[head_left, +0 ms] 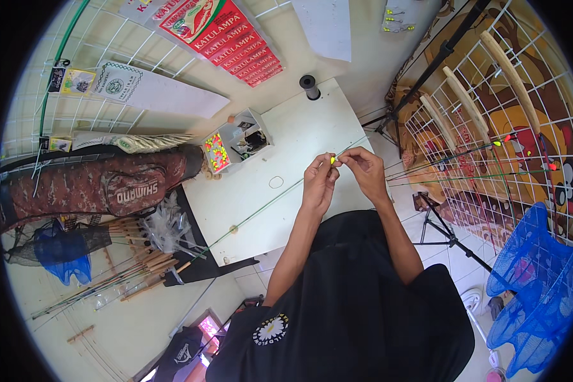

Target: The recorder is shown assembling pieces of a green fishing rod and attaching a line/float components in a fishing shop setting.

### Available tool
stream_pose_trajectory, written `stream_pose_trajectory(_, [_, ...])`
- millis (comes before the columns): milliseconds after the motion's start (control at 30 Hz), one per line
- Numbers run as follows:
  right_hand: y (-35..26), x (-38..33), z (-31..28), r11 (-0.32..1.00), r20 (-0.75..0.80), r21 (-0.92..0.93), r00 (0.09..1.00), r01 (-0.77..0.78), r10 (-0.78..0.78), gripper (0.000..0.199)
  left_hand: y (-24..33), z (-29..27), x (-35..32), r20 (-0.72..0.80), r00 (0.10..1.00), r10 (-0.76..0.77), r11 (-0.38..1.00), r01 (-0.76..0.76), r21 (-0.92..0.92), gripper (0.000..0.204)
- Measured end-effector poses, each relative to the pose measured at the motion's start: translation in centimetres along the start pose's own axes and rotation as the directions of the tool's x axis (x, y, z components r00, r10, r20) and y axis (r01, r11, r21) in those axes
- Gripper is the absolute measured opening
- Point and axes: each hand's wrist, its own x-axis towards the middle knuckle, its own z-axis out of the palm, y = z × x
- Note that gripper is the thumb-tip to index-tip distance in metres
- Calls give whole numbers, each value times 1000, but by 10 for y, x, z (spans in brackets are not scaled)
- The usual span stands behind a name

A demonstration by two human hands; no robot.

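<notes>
While both forearms rise from the black shirt at the lower centre of the frame, the left hand (pixel 318 181) and right hand (pixel 361 167) meet just above the middle of the picture; the left hand's fingertips are pinched shut on a small yellow float (pixel 332 160), and the right hand's thumb and forefinger close in a pinch right beside it, touching the same spot; whether the right hand grips the float itself or the line by it is too small to tell. A thin green fishing rod (pixel 267 205) runs slantwise from the lower left of the white table (pixel 286 140) up toward the hands, passing between the fingers. At the centre of the frame the table carries a compartmented tackle box (pixel 232 146) with bright beads on its upper left corner and a black spool (pixel 309 86) at its top edge; left of the table lies a camouflage rod bag (pixel 95 184); below that, a bundle of rods (pixel 134 270) rests on the floor; a blue net (pixel 541 280) hangs at the lower right, under a white wire rack (pixel 490 108).
</notes>
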Motion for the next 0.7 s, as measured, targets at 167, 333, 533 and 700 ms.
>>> stream_pose_trajectory(167, [-1,1,0,1000,-4,-5,1000,-15,15,9,0,0,0,-2,1000,1,1000,-1,8,17])
stream_pose_trajectory(333, [8,1,-3,997,-25,-67,999,35,-36,9,1,4,0,22,1000,2,1000,-2,26,22])
stream_pose_trajectory(533, [6,2,3,991,-36,-117,997,66,-71,10,6,6,-2,21,1000,-13,997,11,73,25])
stream_pose_trajectory(700, [-1,3,0,950,-27,-285,990,127,-140,9,15,3,-3,79,997,-10,967,-11,256,23])
